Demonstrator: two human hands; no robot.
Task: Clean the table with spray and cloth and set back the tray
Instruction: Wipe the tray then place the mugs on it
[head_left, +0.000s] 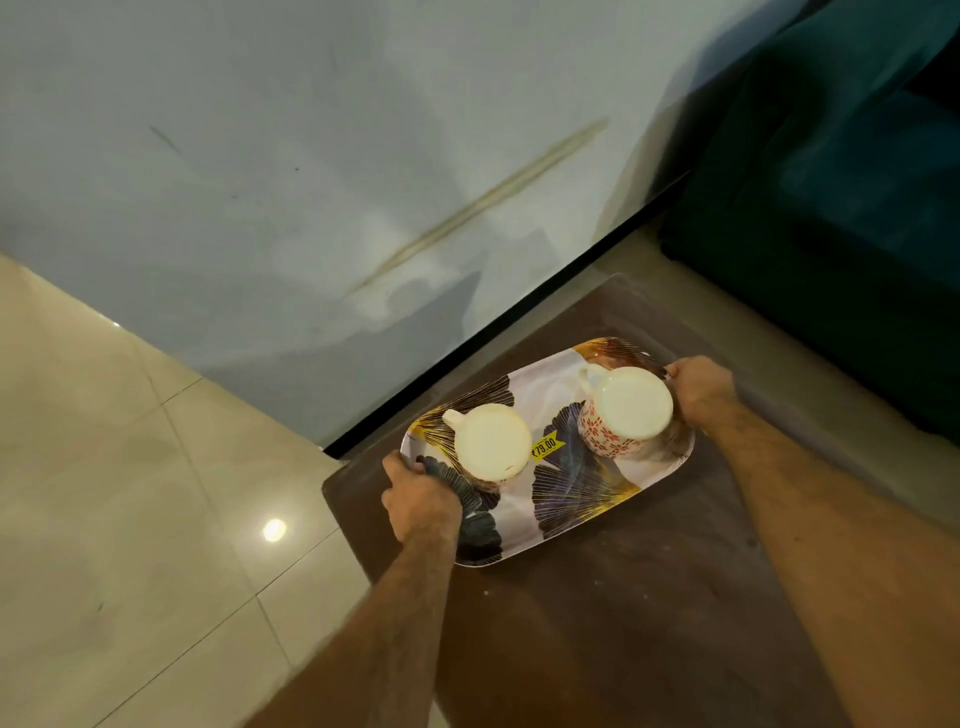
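A pale wall (311, 156) fills the upper part of the view, with a long brownish streak across it that is too smeared to identify. To the right a dark teal sofa (831, 182) is cut off by the frame edge and lies in shadow, so its shape is hard to make out. Glossy beige floor tiles (130, 493) take the left side.

The dark brown bench (649, 597) stands beside the wall; its near end runs under the forearms and out of the bottom of the frame. Pale specks dot its surface.

On the bench sits the tray (571, 499), rectangular with rounded corners and printed with dark and gold leaf shapes; whether it rests flat or is just lifted cannot be told. The left hand (421, 499) grips its left short end, fingers curled over the rim and hiding that corner. The right hand (701, 389) grips the opposite end, its fingertips hidden behind the mug.

The tray carries two mugs: a red-patterned mug (631, 410) at the right and a second mug (491, 441) at the left, whose outside is mostly hidden. Both interiors look white; any contents cannot be made out. Between them lies a yellow price sticker (544, 447).
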